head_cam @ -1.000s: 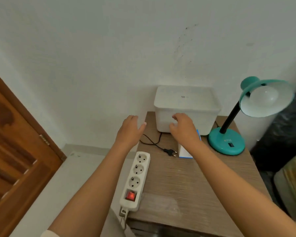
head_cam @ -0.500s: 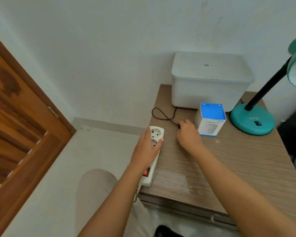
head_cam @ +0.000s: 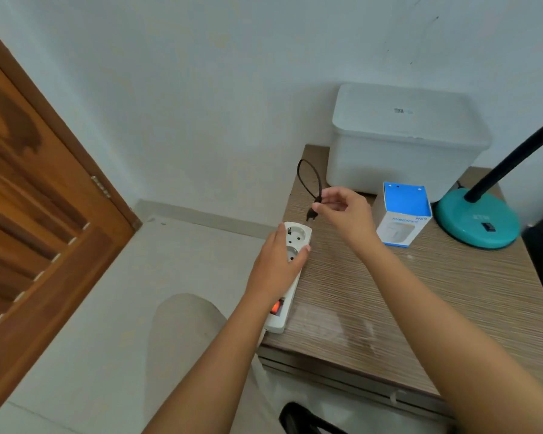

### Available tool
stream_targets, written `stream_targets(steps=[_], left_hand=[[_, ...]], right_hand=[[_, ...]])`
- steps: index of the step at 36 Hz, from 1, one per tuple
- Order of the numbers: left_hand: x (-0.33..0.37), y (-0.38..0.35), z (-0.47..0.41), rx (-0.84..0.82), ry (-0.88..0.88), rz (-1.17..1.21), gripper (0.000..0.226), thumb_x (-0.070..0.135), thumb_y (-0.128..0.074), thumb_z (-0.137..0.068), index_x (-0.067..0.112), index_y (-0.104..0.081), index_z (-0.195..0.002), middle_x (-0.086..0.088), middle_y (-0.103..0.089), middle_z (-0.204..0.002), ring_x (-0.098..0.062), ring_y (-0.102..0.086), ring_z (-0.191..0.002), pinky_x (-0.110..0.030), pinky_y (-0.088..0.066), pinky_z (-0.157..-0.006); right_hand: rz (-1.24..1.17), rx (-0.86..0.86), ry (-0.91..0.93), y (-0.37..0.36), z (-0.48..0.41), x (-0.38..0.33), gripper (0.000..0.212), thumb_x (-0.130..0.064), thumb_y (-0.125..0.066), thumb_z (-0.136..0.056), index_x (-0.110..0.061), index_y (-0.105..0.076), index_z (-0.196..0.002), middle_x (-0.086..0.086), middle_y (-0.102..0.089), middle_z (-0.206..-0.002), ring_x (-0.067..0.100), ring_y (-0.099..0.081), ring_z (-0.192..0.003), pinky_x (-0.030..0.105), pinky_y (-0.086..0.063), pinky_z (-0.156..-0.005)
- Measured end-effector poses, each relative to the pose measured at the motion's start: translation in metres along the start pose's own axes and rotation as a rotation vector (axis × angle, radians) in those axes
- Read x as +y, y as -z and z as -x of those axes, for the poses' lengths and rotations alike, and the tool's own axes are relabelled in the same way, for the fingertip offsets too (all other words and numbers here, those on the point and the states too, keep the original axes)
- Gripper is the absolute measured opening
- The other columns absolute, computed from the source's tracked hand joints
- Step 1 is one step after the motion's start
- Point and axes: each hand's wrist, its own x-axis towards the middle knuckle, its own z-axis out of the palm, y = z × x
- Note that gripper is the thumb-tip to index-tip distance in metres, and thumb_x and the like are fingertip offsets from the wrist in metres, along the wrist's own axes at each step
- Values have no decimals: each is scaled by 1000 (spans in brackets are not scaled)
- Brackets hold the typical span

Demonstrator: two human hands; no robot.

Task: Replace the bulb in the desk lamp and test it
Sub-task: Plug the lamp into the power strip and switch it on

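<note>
A: Head view — hands?
B: Right hand (head_cam: 347, 214) pinches black plug (head_cam: 311, 213) above power strip (head_cam: 290, 270); left hand (head_cam: 275, 264) clamps the strip. Lamp base (head_cam: 477, 222) — 3 o'clock.

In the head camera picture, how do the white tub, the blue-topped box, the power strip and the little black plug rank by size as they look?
Largest to smallest:
1. White tub
2. Power strip, partly covered by the left hand, and blue-topped box: too alike to rank
3. Black plug, pinched in the right hand
</note>
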Motion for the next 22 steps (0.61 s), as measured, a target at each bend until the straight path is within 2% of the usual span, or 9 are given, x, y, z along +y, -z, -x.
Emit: stream_targets(steps=[5,8,15,19,22], left_hand=[[-1,0,-1,-6,5,25,71,47,-50,-91,17,-20,-148,-4,-40,-142,-20,-40,-130,-32,-38,-100],[-5,-2,-2,-6,14,45,70,52,-52,-87,20,-28,-144,-3,-46,-137,-19,-45,-126,-39,-44,-100],[-5,-1,-2,1,12,79,71,54,-55,-84,19,-32,-142,-3,-50,-132,-18,-48,-121,-41,-46,-98],[-6,-1,-3,-10,30,88,70,56,-54,-82,20,-36,-139,-3,-53,-128,-18,-51,-117,-41,-48,-94],[-5,0,-4,-22,37,90,71,54,-55,-80,19,-36,-139,-4,-53,-127,-20,-51,-117,-42,-48,-94]], right_hand=[[-12,-91,38,-9,9,1,17,-6,-76,-72,-9,-67,-86,1,-68,-81,7,-64,-73,6,-50,-71],[34,-141,58,-16,14,5,16,-1,-74,-71,-11,-67,-81,1,-68,-78,11,-65,-74,10,-53,-71],[157,-194,100,-21,17,0,14,0,-73,-70,-8,-70,-80,8,-70,-80,13,-66,-74,11,-53,-71],[235,-185,113,-20,18,1,11,-2,-74,-69,-8,-68,-75,6,-69,-76,13,-65,-71,9,-52,-65],[260,-169,90,-23,22,5,9,1,-72,-69,-6,-67,-73,8,-68,-74,16,-65,-70,19,-56,-62]])
